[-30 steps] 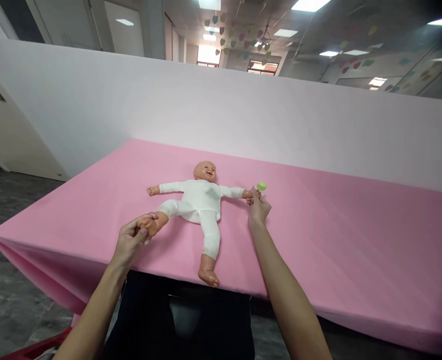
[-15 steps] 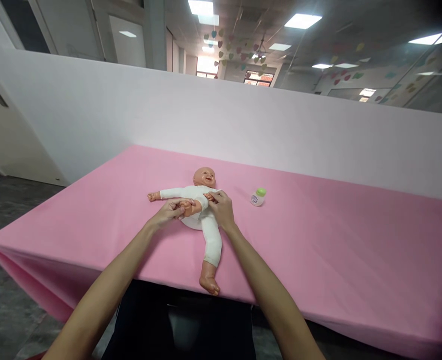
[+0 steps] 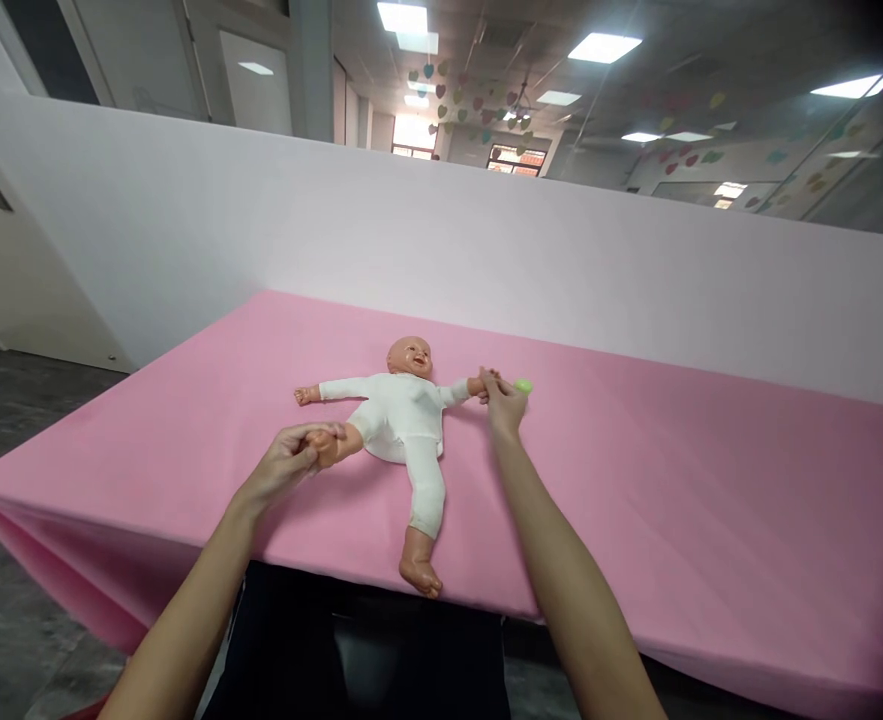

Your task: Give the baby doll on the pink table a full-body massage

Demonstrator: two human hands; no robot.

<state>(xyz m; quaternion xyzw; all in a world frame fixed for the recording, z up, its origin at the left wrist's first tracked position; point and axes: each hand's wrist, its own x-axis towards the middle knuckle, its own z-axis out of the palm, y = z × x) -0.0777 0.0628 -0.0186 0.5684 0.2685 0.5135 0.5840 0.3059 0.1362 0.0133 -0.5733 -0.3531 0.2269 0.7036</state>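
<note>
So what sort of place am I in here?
Probably an indoor training room or classroom, perhaps for infant care, though I can't be certain. A baby doll lies on a pink-covered table, colourful heart shapes decorate the space beyond, and bright light panels line the ceiling.

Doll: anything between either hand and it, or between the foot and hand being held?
Nothing visible between left hand and doll's foot, or right hand and doll's hand: both touch. Torso lies between those limbs; green lid is beside right hand, outside that gap.
</note>
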